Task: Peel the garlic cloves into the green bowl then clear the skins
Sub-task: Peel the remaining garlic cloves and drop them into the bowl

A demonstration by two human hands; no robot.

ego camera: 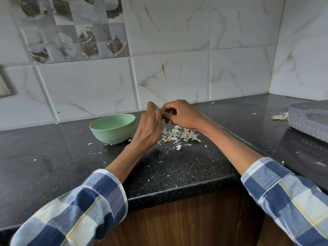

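Garlic clove [157,108] mostly hidden, pinched between both hands' fingers [166,114].

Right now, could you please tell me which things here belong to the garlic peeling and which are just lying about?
Part of the job:
green bowl
pile of skins on the counter
left hand and right hand, fingers meeting over something too small to see

Just lying about:
grey basket
skin scraps beside it
picture frame
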